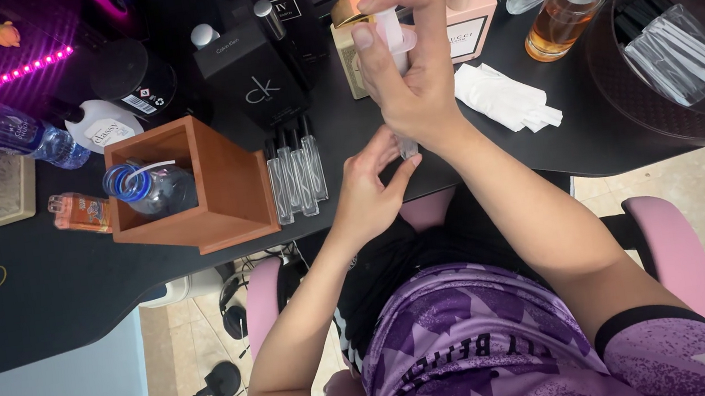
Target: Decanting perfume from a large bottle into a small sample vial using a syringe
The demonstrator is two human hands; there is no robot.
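Four empty glass vials (296,176) stand beside the wooden box (219,184) at my left. Next, my left hand (367,194) pinches a small vial (408,147) at the black desk's (53,265) edge, while my right hand (404,55) grips a clear syringe (391,38) upright above it, thumb on the plunger. I judge a hard press or slight tilt could spill liquid over my lap.
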